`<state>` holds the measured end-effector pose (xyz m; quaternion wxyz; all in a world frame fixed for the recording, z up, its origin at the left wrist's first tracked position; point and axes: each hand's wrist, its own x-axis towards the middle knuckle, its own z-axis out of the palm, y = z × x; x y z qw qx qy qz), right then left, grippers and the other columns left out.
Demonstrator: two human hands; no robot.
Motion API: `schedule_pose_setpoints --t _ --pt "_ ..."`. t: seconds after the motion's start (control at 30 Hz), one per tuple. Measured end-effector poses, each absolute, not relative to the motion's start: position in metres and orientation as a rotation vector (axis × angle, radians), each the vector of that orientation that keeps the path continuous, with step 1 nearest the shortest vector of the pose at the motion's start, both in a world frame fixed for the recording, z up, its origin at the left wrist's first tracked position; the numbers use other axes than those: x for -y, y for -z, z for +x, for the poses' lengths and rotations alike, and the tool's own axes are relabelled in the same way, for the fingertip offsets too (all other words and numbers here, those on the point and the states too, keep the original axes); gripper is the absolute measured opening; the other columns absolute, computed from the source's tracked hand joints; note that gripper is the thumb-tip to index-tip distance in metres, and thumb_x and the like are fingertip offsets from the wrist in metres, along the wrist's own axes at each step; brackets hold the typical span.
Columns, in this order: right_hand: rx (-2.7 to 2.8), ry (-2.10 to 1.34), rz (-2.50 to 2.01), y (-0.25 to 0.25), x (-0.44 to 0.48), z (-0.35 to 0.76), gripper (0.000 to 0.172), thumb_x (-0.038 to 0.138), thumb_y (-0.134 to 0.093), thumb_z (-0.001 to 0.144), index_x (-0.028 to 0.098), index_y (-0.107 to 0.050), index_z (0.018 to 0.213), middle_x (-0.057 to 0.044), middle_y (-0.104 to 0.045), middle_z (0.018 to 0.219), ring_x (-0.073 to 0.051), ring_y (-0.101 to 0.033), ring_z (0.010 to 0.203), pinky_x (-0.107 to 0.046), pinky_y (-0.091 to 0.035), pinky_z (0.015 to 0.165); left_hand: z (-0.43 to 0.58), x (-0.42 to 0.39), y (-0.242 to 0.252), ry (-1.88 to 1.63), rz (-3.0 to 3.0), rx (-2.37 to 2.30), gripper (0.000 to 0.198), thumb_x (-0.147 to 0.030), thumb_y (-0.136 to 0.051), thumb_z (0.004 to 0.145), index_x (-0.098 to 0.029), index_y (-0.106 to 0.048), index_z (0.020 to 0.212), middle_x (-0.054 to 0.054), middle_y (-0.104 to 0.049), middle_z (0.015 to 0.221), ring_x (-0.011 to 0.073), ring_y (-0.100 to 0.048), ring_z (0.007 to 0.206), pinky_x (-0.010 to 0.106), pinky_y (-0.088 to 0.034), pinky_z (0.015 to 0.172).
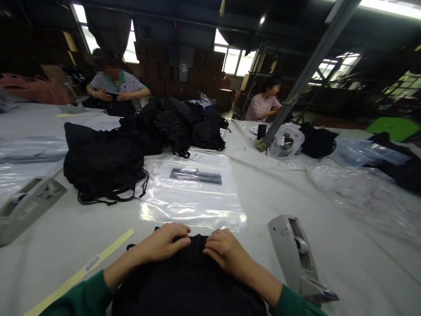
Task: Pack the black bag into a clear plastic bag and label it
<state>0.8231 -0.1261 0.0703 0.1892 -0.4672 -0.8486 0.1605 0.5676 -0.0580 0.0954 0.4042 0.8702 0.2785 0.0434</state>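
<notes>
A black fabric bag (190,281) lies at the near edge of the table, directly before me, its lower part cut off by the frame. My left hand (171,240) is closed on the left part of its top edge, thumb and fingers pinching the cloth. A short way to the right, my right hand (225,248) grips the same edge with bent fingers. Between the two hands the cloth bunches slightly. Just beyond them lies a stack of clear plastic bags (194,197) with a dark printed block.
Black drawstring bags (105,158) are heaped beyond, at left. Tape dispensers stand at right (292,254) and far left (29,206). A yellow strip (108,251) lies left of my arm. A slanted metal post (296,87) rises at right. Two people work across the table.
</notes>
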Motion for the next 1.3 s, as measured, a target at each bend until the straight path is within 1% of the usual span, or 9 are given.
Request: schedule_pose_setpoints --t 0.17,0.37,0.57,0.7,0.8,0.97,1.07,1.13,1.3 --pt "1.995 -0.443 -1.616 -0.055 0.071 0.845 0.015 0.022 -0.055 0.092 0.019 -0.07 0.089 -0.007 -0.069 0.088 -0.021 -0.064 0.082 -0.035 -0.049 0.08 0.576 0.031 -0.086 0.045 2.187 -0.628 0.027 -0.038 -0.048 0.092 -0.022 -0.07 0.091 -0.001 -0.069 0.079 0.0156 -0.062 0.071 0.023 -0.045 0.067" --pt "1.958 -0.466 -1.768 -0.012 0.02 0.839 0.007 0.013 -0.072 0.074 0.017 -0.071 0.08 -0.005 -0.065 0.083 -0.019 -0.062 0.075 -0.029 -0.047 0.07 0.596 -0.038 -0.052 -0.224 2.325 -1.095 0.051 -0.04 -0.068 0.078 -0.018 -0.057 0.123 0.014 -0.058 0.12 0.0319 -0.052 0.111 0.044 -0.041 0.095" --pt "2.0 -0.506 -1.743 -0.016 -0.001 0.848 0.02 0.02 -0.059 0.087 0.018 -0.062 0.067 -0.002 -0.061 0.072 -0.016 -0.057 0.07 -0.026 -0.043 0.067 0.594 -0.07 -0.02 -0.198 2.313 -1.119 0.017 -0.026 -0.048 0.089 -0.018 -0.062 0.086 0.006 -0.063 0.091 0.0215 -0.059 0.091 0.033 -0.044 0.085" --pt "1.948 -0.41 -1.735 -0.031 -0.022 0.857 0.031 0.028 -0.04 0.098 0.02 -0.061 0.076 -0.003 -0.06 0.074 -0.017 -0.054 0.067 -0.029 -0.042 0.066 0.596 -0.079 -0.039 -0.293 2.271 -1.183 0.031 -0.038 -0.033 0.098 -0.018 -0.057 0.103 0.007 -0.065 0.093 0.0218 -0.06 0.086 0.034 -0.046 0.08" --pt "1.914 -0.334 -1.74 -0.04 -0.035 0.857 0.038 0.034 -0.031 0.102 0.021 -0.062 0.084 -0.002 -0.058 0.072 -0.018 -0.051 0.062 -0.03 -0.042 0.064 0.606 -0.079 -0.055 -0.376 2.311 -1.201 0.046 -0.051 -0.052 0.089 -0.019 -0.051 0.122 0.011 -0.064 0.112 0.0285 -0.058 0.103 0.041 -0.042 0.089" --pt "1.939 -0.192 -1.623 -0.05 -0.033 0.846 0.033 0.047 -0.043 0.097 0.021 -0.063 0.097 -0.006 -0.062 0.081 -0.024 -0.058 0.073 -0.036 -0.047 0.07 0.617 -0.081 -0.061 -0.367 2.355 -1.222 0.037 -0.035 -0.034 0.097 -0.017 -0.064 0.088 0.012 -0.069 0.085 0.0274 -0.063 0.086 0.04 -0.043 0.082" --pt "2.038 0.014 -1.369 -0.047 -0.024 0.845 0.032 0.047 -0.052 0.092 0.021 -0.065 0.104 -0.013 -0.066 0.089 -0.03 -0.062 0.081 -0.042 -0.049 0.073 0.617 -0.086 -0.061 -0.372 2.371 -1.256 0.03 -0.035 -0.043 0.095 -0.018 -0.065 0.083 0.01 -0.071 0.088 0.0252 -0.065 0.085 0.035 -0.045 0.076" --pt "2.05 -0.032 -1.32 -0.041 -0.025 0.851 0.028 0.035 -0.044 0.096 0.024 -0.069 0.09 -0.009 -0.066 0.074 -0.026 -0.062 0.069 -0.038 -0.05 0.066 0.616 -0.093 -0.059 -0.366 2.395 -1.263 0.023 -0.038 -0.052 0.091 -0.02 -0.064 0.082 0.008 -0.072 0.09 0.0232 -0.065 0.083 0.031 -0.045 0.071" --pt "2.016 -0.496 -1.48 -0.035 -0.047 0.862 0.032 0.046 -0.055 0.085 0.025 -0.068 0.065 -0.005 -0.069 0.068 -0.025 -0.065 0.064 -0.034 -0.05 0.061 0.613 -0.1 -0.051 -0.243 2.433 -1.176 0.033 -0.056 -0.065 0.08 -0.024 -0.061 0.076 0.003 -0.068 0.07 0.0232 -0.064 0.069 0.031 -0.041 0.058"
